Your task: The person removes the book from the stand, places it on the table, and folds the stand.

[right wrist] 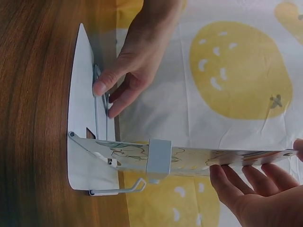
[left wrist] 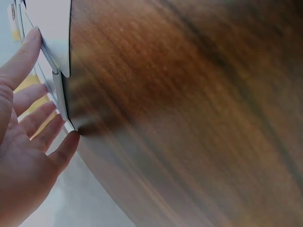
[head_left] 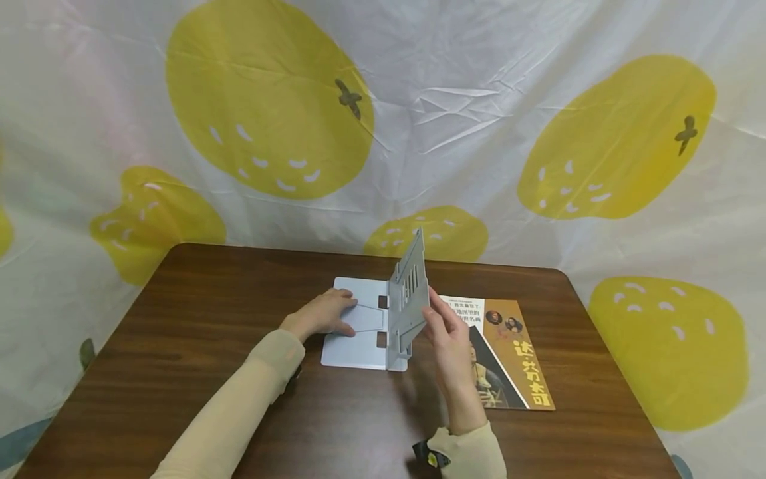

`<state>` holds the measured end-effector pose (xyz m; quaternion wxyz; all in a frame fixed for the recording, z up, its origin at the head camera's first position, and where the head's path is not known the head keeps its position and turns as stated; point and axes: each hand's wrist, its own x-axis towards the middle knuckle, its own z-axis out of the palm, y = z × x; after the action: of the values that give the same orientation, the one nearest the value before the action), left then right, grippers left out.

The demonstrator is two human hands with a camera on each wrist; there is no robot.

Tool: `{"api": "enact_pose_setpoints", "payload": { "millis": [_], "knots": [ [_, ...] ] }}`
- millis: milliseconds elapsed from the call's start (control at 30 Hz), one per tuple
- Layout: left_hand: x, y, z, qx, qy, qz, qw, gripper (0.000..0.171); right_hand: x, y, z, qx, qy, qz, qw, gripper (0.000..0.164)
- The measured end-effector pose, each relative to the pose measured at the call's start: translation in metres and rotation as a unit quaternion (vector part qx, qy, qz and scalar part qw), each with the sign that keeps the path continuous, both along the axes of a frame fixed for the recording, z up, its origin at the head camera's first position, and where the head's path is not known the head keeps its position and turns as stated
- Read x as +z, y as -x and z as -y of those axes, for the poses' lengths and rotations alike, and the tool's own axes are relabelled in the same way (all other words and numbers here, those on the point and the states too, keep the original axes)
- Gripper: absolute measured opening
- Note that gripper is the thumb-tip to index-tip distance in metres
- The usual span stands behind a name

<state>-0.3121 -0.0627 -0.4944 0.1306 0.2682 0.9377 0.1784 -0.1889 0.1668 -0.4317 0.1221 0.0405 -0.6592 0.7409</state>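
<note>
A pale metal book stand (head_left: 409,303) stands on the table, its flat base (head_left: 354,356) to the left and its slotted back plate raised steeply. My left hand (head_left: 323,313) rests over the base, fingers spread, thumb and fingertips at the thin wire support (right wrist: 97,116). In the left wrist view, these fingers (left wrist: 41,125) look fairly straight along the stand's edge. At the right side, my right hand (head_left: 450,346) pinches the back plate between thumb and fingers. The right wrist view shows a page clip (right wrist: 139,187) and a pale block (right wrist: 159,158) along the stand's lower part.
A book (head_left: 526,313) with an orange, white and black cover lies right of the stand, partly behind my right hand. Beneath everything is a dark brown wooden table (head_left: 197,332). A white curtain (head_left: 455,40) printed with yellow fruit hangs behind its far edge.
</note>
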Motion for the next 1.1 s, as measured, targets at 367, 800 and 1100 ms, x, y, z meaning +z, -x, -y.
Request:
{"api": "enact_pose_setpoints", "payload": {
  "millis": [367, 800, 1100],
  "knots": [
    [0.0, -0.001, -0.003, -0.001, -0.013, 0.004, 0.9999, 0.071, 0.001, 0.0, 0.008, -0.003, 0.005, -0.01, 1.0, 0.04],
    [0.001, -0.003, -0.001, -0.006, -0.002, -0.009, 0.9999, 0.07, 0.002, 0.003, 0.021, -0.003, -0.032, 0.003, 0.999, 0.04],
    [0.005, -0.007, 0.002, -0.004, 0.01, 0.003, 0.9999, 0.068, 0.005, 0.006, 0.031, 0.03, -0.037, 0.004, 0.999, 0.041]
  ]
}}
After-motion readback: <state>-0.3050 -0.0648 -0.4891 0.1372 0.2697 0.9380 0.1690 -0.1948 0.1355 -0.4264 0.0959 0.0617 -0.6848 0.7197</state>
